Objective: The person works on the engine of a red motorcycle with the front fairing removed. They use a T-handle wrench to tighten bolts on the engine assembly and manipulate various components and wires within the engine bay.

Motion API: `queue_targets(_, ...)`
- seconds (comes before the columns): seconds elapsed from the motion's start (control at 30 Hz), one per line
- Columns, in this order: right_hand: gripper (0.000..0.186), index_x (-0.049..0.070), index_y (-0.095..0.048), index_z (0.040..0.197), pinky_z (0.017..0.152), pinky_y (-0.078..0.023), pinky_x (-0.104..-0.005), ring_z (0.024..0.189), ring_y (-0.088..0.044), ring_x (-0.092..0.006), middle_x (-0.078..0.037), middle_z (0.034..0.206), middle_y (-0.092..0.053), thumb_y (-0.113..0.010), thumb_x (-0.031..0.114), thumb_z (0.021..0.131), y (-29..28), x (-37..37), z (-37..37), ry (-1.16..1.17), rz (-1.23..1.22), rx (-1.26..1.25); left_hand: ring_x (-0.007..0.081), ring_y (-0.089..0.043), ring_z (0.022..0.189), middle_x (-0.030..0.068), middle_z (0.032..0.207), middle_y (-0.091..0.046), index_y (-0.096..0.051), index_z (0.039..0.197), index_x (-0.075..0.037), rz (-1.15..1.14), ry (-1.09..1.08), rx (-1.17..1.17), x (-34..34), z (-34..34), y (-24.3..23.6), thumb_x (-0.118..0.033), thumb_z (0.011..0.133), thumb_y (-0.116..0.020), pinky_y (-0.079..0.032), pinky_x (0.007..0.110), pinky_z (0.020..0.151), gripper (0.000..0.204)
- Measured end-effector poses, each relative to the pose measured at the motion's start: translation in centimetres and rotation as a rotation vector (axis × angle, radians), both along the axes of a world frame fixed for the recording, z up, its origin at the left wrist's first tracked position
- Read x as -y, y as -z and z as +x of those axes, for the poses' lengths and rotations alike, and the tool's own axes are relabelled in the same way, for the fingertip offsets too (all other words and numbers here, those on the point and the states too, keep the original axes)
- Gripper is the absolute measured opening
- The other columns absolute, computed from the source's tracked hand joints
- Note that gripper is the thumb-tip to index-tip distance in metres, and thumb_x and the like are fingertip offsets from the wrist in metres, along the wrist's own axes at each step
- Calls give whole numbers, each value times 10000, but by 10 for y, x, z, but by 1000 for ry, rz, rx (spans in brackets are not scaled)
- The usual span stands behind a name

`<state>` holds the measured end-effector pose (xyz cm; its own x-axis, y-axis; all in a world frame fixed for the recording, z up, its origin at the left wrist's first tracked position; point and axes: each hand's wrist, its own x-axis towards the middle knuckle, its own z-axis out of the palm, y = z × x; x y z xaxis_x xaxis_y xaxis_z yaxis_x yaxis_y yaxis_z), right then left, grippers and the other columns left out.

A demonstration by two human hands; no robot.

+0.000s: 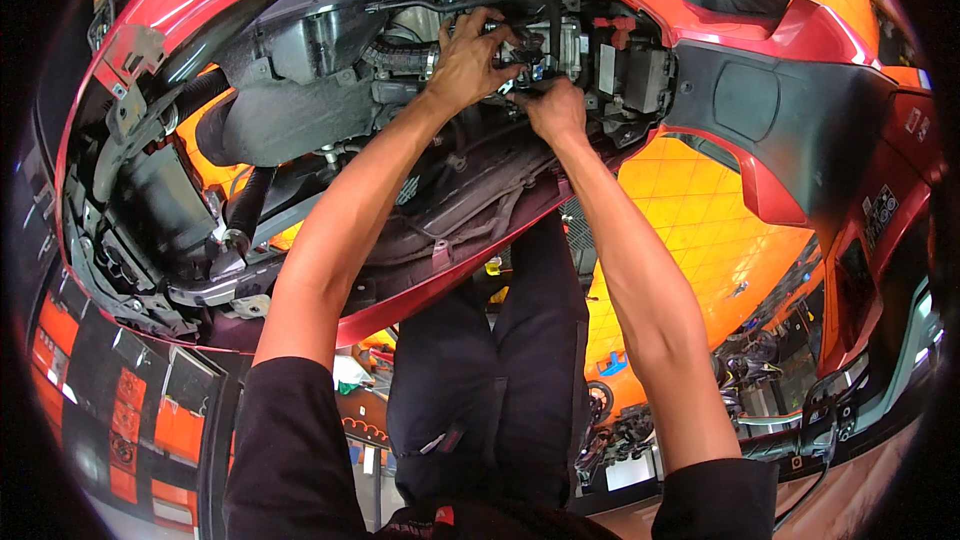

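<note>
Inside the open bay of a red scooter body point(760, 35), both hands work on the engine area. My left hand point(465, 70) bends its fingers over a small black component point(528, 45) beside a ribbed black hose point(395, 55). Just right of it, my right hand point(555, 108) is curled low by small metal fittings; what its fingertips hold is hidden. A dark battery-like box point(645, 80) sits right of the hands, and a large black plastic housing point(285, 115) lies to their left.
The red lower rim point(365, 325) of the bay crosses in front of my dark-trousered legs point(450, 400). Orange flooring point(680, 210) shows around the scooter. Black and orange storage units point(130, 420) stand at lower left; dark machinery parts point(750, 360) are at lower right.
</note>
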<state>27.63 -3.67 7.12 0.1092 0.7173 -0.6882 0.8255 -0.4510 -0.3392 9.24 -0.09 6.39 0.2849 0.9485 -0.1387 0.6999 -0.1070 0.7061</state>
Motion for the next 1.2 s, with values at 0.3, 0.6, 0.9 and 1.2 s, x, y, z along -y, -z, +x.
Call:
queue_targets(0.3, 427, -24, -767, 993, 892, -580, -513, 1004, -718, -466, -299, 1042, -737, -868, 343, 798, -13, -6, -16, 14, 0, 129, 366, -517, 1270, 92, 1345, -552, -722, 1112, -142, 53, 22, 45, -3, -5, 5, -344, 771, -882, -349, 587, 1084, 428)
queue_targets(0.6, 392, -8, -788, 978, 904, -565, -474, 1001, -722, -437, -271, 980, -751, -825, 361, 850, -7, -8, 6, -31, 12, 0, 400, -501, 1302, 147, 1379, -538, -716, 1123, -107, 43, 129, 34, -7, -10, 4, -353, 822, -851, -363, 540, 1121, 411)
queue_targets(0.9, 557, -47, -744, 1065, 950, -557, -495, 1109, -693, -437, -288, 1117, -732, -844, 447, 827, -9, -14, 8, 1, -100, 60, 397, -527, 1251, 147, 1350, -569, -733, 1097, -87, 22, 87, 63, -7, -4, 5, -212, 820, -835, -404, 513, 1052, 320)
queue_targets(1.2, 577, -47, -716, 1110, 952, -556, -488, 1114, -687, -459, -316, 1129, -718, -865, 421, 807, -18, -14, -6, 89, -135, 62, 426, -542, 1158, 153, 1254, -574, -728, 1126, -80, -2, 15, -63, -7, 3, -6, -145, 780, -847, -439, 543, 984, 372)
